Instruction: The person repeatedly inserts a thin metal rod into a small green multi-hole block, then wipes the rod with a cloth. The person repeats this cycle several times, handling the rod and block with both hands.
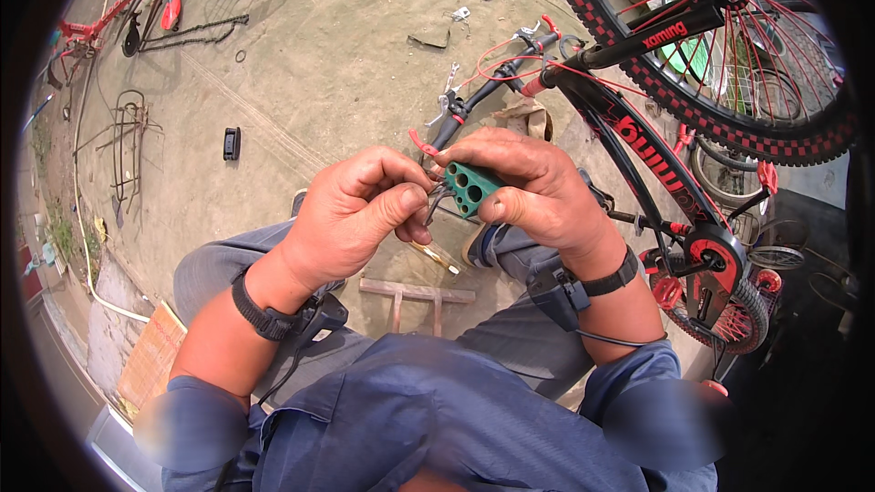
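In front of my lap, both hands come together. My right hand [533,191] is closed around a green block-shaped holder [469,188] with several round holes facing left. My left hand [369,205] pinches thin dark metal rods, apparently hex keys [439,199], beside the holes. Fingers hide their far ends, so I cannot tell whether any sits in the holder. Under my left fingers, a thin gold-coloured piece [436,258] is seen near the ground, its upper end hidden.
A black bicycle [638,141] with red lettering takes up the right side, its handlebar [492,80] low, beyond my hands. A T-shaped wooden piece [416,293] lies between my legs. Wire racks [128,150], a small black part [232,143] and a red frame [105,23] lie leftward.
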A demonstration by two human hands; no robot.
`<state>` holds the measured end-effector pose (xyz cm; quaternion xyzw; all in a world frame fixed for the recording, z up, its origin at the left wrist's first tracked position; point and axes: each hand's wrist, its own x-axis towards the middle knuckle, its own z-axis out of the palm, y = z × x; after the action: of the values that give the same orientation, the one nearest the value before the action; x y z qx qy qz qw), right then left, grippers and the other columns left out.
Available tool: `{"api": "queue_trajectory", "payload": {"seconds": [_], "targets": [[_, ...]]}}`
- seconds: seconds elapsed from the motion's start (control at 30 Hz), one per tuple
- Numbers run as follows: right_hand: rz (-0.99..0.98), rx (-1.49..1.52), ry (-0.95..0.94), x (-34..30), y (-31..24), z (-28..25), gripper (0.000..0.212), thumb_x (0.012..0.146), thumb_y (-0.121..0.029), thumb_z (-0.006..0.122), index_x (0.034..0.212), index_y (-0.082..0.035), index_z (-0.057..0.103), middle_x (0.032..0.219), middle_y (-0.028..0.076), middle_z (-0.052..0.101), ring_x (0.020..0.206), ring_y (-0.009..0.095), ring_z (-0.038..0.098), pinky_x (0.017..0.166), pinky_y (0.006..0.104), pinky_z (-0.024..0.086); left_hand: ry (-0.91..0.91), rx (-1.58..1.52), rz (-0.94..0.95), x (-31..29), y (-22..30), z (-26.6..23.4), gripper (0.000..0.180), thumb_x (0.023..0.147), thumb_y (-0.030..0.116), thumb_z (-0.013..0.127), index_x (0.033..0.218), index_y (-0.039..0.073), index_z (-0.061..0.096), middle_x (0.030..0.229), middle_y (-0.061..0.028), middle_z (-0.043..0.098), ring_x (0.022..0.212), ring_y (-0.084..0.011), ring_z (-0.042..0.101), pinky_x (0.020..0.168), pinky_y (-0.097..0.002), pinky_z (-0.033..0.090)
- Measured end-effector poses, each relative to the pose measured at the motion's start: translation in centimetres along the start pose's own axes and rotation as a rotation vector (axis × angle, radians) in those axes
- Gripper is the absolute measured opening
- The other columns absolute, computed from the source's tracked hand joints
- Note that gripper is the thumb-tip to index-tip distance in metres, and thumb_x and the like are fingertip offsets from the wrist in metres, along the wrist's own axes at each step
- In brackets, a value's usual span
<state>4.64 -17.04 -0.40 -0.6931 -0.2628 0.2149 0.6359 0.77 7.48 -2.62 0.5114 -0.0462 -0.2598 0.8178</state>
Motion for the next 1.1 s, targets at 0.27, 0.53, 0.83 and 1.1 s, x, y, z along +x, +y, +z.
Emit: {"api": "queue_trajectory", "payload": {"seconds": [0.27,0.53,0.83,1.1], "targets": [[0.049,0.065,0.004,-0.1,0.0,0.4,0.055,0.095,-0.042,0.068,0.126,0.003,0.066,0.114,0.014,0.069,0.108,0.023,0.064,0.094,0.0356,0.048,0.062,0.105,0.113,0.2,0.3,0.3,0.013,0.103,0.010,0.058,0.110,-0.001,0.060,0.090,-0.0061,0.067,0.077,-0.0110,0.068,0.069,-0.0246,0.057],[0.256,0.395,0.027,-0.3,-0.6,1.2,0.054,0.103,-0.043,0.055,0.127,0.005,0.063,0.104,0.015,0.070,0.088,0.021,0.070,0.082,0.0329,0.055,0.040,0.118,0.000,0.1,0.8,0.3,0.015,0.106,0.016,0.055,0.107,0.001,0.059,0.087,-0.0043,0.066,0.074,-0.0108,0.067,0.063,-0.0227,0.052],[0.317,0.453,0.057,-0.1,-0.3,1.7,0.053,0.104,-0.043,0.054,0.126,0.004,0.062,0.100,0.013,0.069,0.083,0.020,0.070,0.077,0.0317,0.056,0.080,-0.053,-0.228,0.6,1.1,0.3,0.015,0.101,0.018,0.056,0.105,0.004,0.055,0.078,-0.0076,0.065,0.063,-0.0154,0.065,0.055,-0.0261,0.052],[0.340,0.498,0.050,-0.1,0.1,2.3,0.049,0.104,-0.040,0.055,0.126,0.003,0.062,0.102,0.012,0.069,0.084,0.019,0.069,0.078,0.0308,0.055,0.040,-0.295,-0.393,1.1,0.8,-0.3,0.015,0.096,0.017,0.058,0.102,0.003,0.057,0.076,-0.0072,0.065,0.058,-0.0156,0.065,0.050,-0.0256,0.052]]}}
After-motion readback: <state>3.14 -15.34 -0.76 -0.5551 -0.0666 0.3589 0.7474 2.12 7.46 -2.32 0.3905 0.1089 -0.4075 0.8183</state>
